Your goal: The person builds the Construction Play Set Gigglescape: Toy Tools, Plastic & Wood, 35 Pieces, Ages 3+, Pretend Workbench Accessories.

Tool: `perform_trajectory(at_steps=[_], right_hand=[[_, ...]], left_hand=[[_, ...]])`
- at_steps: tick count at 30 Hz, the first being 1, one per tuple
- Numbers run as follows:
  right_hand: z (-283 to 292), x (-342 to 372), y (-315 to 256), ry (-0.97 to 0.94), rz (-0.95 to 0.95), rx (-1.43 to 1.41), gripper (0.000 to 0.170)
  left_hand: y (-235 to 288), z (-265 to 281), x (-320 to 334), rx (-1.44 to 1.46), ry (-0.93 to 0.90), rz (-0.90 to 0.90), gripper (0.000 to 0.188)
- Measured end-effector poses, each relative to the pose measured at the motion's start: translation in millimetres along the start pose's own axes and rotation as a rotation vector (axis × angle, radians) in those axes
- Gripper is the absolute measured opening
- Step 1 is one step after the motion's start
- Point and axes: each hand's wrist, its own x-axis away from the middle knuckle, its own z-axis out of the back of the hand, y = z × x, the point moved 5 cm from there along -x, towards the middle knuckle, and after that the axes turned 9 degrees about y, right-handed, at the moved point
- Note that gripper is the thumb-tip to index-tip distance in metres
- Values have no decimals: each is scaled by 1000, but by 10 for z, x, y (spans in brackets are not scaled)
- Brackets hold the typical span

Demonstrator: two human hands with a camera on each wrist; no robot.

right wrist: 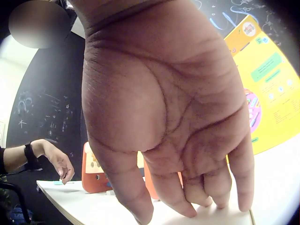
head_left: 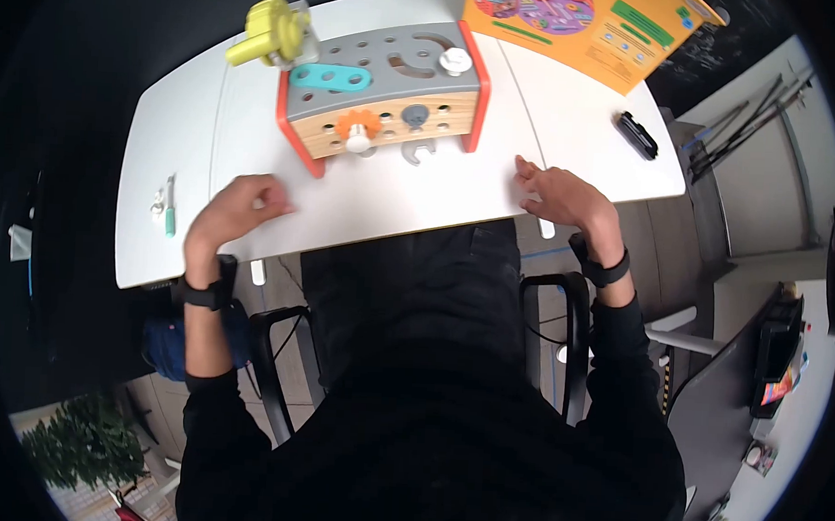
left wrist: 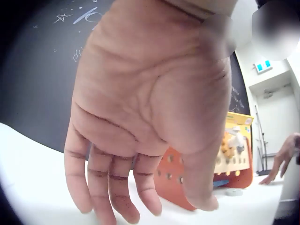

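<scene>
A toy workbench point(head_left: 393, 64) with a grey top, wooden front and red side panels stands at the back middle of the table. On its top lie a turquoise perforated strip point(head_left: 343, 78) and a white knob point(head_left: 455, 61); an orange gear point(head_left: 356, 125) with a white bolt is on its front. A grey toy wrench point(head_left: 419, 151) is at the front's foot. To the left front, my left hand point(head_left: 238, 208) hangs over the table edge, fingers loosely bent and holding nothing. My right hand point(head_left: 567, 196) is right of the workbench, fingers relaxed and fingertips close to the tabletop, also holding nothing.
A yellow-green toy piece point(head_left: 271, 32) stands at the workbench's back left corner. A green-handled screwdriver point(head_left: 170, 208) and small white pieces point(head_left: 157, 203) lie at the left. An orange box point(head_left: 586, 26) is at the back right, near a black object point(head_left: 636, 135).
</scene>
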Motion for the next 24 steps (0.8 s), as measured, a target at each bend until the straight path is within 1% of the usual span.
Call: perform_trajectory(at_steps=[1, 2, 3, 4, 5, 7, 8, 11, 13, 15, 16, 17, 19, 20, 22, 24], right_hand=[[-3, 7, 9, -1, -18, 1, 53], [-15, 2, 17, -1, -31, -8, 55], [-24, 1, 23, -1, -39, -17, 58], [-17, 7, 22, 7, -39, -24, 56], [-5, 4, 31, 5, -40, -25, 56], [-2, -19, 44, -23, -47, -54, 55], [-6, -24, 43, -28, -41, -56, 55], [21, -39, 39, -3, -27, -29, 54], [31, -51, 31, -27, -55, -8, 37], [13, -67, 35, -11, -37, -5, 39], [11, -76, 29, 11, -31, -7, 42], [3, -80, 11, 7, -19, -6, 42], [23, -79, -17, 30, -67, 16, 37], [46, -84, -60, 28, -55, 15, 37], [65, -86, -97, -58, -99, 66, 33], [51, -95, -104, -45, -91, 72, 33]], left_hand=[[-201, 39, 28, -27, 28, 13, 32], [-277, 65, 49, -23, 20, 2, 32], [-403, 91, 78, -136, 18, 104, 37], [-514, 122, 101, -251, 16, 210, 43], [-588, 107, 100, -250, 14, 210, 43], [-725, -30, 120, -204, -45, 217, 50], [-709, -74, 124, -237, 11, 133, 53], [-715, -148, 59, -295, 52, 159, 56], [-685, -135, -43, -321, 46, 165, 59], [-705, -145, -96, -335, -56, 200, 58], [-656, -137, -98, -358, -23, 148, 58], [-673, -153, -92, -357, -21, 161, 58], [-698, -164, -83, -390, 34, 146, 59], [-717, -170, -84, -371, 26, 186, 59], [-739, -172, -78, -368, 32, 204, 59], [-755, -177, -65, -364, 40, 218, 59]])
